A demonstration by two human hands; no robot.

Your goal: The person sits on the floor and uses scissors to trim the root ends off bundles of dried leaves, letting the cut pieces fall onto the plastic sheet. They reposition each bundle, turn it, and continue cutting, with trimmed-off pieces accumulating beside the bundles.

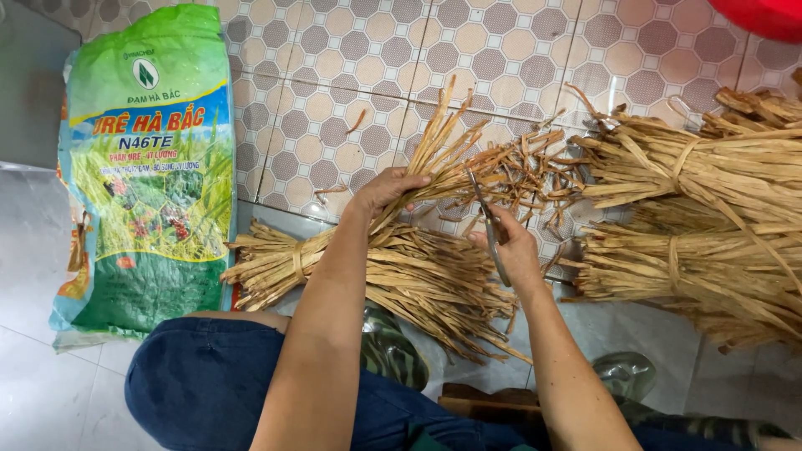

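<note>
My left hand grips a handful of dry tan straw strips that fan out away from me over the tiled floor. My right hand holds a pair of scissors, blades pointing toward the strips just right of my left hand. Short cut pieces lie scattered on the floor beyond the scissors. Under my forearms lies a tied bundle of the same strips.
Two large tied straw bundles lie to the right. A green printed sack lies flat on the left. A red object shows at the top right corner. My knees in blue trousers are at the bottom.
</note>
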